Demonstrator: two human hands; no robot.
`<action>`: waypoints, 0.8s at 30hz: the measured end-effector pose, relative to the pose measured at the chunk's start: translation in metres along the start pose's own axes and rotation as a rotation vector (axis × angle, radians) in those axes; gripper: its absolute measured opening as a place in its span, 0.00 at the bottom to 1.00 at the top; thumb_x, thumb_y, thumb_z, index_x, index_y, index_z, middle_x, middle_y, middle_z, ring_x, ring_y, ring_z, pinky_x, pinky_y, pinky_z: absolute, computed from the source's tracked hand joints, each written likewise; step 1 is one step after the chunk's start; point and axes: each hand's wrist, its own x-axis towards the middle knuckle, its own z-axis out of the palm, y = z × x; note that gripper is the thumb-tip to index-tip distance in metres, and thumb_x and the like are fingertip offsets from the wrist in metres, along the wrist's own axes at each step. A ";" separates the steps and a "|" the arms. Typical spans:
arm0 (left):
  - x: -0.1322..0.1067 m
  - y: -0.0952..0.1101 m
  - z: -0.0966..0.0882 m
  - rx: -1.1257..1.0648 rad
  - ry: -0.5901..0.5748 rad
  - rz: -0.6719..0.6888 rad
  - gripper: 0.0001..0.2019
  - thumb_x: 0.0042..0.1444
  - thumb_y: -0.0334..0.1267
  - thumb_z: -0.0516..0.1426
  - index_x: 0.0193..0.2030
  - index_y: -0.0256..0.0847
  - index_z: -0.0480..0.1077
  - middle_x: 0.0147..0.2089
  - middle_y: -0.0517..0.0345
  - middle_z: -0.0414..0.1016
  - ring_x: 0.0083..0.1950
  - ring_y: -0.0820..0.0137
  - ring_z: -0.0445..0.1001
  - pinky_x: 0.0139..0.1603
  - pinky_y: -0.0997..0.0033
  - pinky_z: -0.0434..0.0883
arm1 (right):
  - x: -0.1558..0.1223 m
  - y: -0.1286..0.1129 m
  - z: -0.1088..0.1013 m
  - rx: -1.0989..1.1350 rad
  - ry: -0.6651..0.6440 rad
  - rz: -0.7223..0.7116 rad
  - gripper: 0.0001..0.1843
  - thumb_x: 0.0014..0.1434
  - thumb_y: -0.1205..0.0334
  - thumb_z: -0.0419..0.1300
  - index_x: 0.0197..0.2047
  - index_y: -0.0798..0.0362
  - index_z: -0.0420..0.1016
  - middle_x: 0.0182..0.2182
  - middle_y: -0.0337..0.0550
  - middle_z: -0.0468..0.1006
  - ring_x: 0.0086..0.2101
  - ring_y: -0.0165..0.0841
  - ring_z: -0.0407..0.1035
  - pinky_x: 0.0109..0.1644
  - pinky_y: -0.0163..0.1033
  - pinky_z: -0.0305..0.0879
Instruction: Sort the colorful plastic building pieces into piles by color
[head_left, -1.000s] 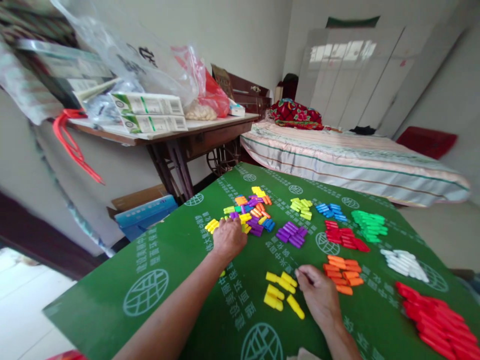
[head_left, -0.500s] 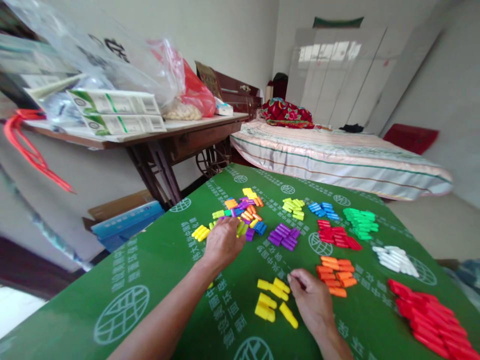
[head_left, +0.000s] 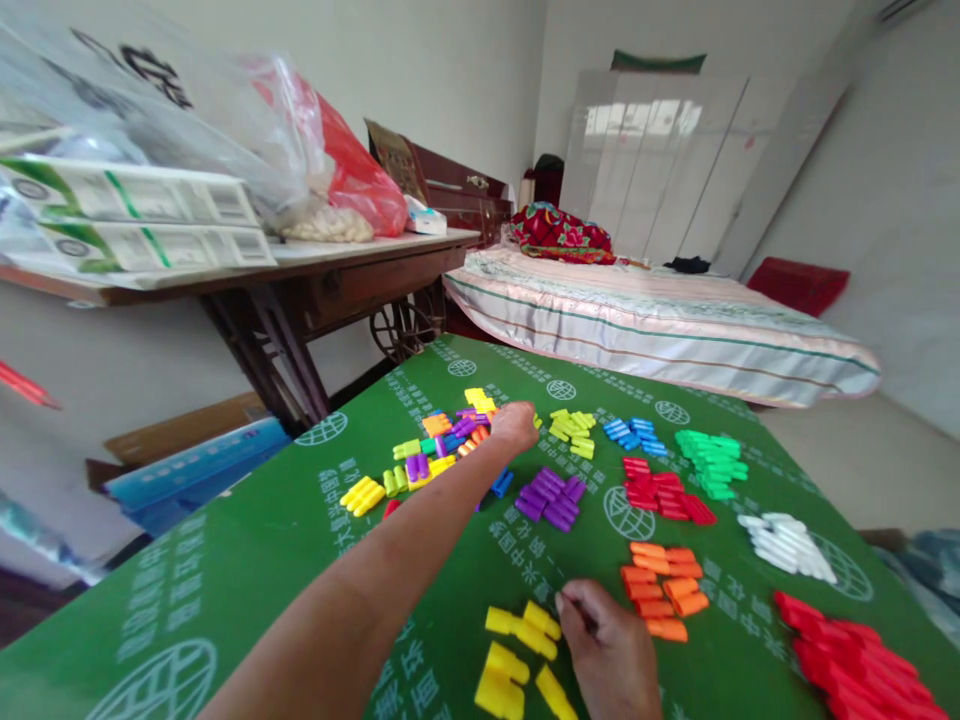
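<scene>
Lying on one green surface (head_left: pixel 247 560), small plastic pieces form one mixed heap (head_left: pixel 451 441) and nine piles of a single colour each. Two hands are over them. The left hand (head_left: pixel 514 427) is at the right edge of the mixed heap, between it and the lime pile (head_left: pixel 576 433), back turned up. Its fingertips are hidden, so I cannot tell how far open it is or whether it has hold of anything; a bit of lime shows just past its fingers. The right hand (head_left: pixel 609 655) is just right of the yellow pile (head_left: pixel 506 664), fingers loosely curled and thumb drawn in; whether something sits inside I cannot tell.

The yellow pile has at least six pieces, the orange pile (head_left: pixel 647 590) about ten. One each of blue pile (head_left: pixel 637 435), green pile (head_left: pixel 712 460), purple pile (head_left: pixel 551 495) and white pile (head_left: pixel 784 545) make four more, too tightly packed to count. Red makes two: a small red pile (head_left: pixel 664 490) and a large red pile (head_left: pixel 855 650) near the right edge. Three yellow pieces (head_left: pixel 363 495) lie side by side at the heap's left end; two purple pieces (head_left: pixel 412 469) sit near them. Two boxes (head_left: pixel 150 192) are stacked at far left.
</scene>
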 end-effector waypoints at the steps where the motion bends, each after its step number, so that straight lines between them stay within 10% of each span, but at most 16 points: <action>1: 0.007 0.001 0.003 -0.002 -0.008 0.003 0.13 0.51 0.34 0.57 0.44 0.37 0.71 0.46 0.45 0.75 0.52 0.61 0.72 0.49 0.69 0.69 | 0.000 0.000 0.001 -0.004 0.005 0.009 0.16 0.58 0.50 0.50 0.28 0.47 0.74 0.18 0.35 0.73 0.21 0.30 0.68 0.25 0.31 0.58; 15: 0.029 0.002 0.034 -0.044 -0.078 0.085 0.15 0.58 0.42 0.54 0.50 0.37 0.66 0.50 0.51 0.70 0.48 0.65 0.71 0.47 0.58 0.71 | -0.001 0.003 0.004 -0.052 0.054 0.010 0.18 0.57 0.48 0.50 0.27 0.47 0.75 0.16 0.33 0.71 0.18 0.29 0.66 0.22 0.31 0.56; 24: 0.000 -0.007 0.009 -0.038 -0.009 0.118 0.11 0.56 0.36 0.54 0.45 0.38 0.70 0.48 0.50 0.73 0.51 0.66 0.71 0.51 0.67 0.68 | -0.001 -0.001 0.000 -0.063 0.034 0.022 0.17 0.57 0.48 0.50 0.27 0.46 0.75 0.16 0.34 0.72 0.19 0.30 0.68 0.24 0.32 0.58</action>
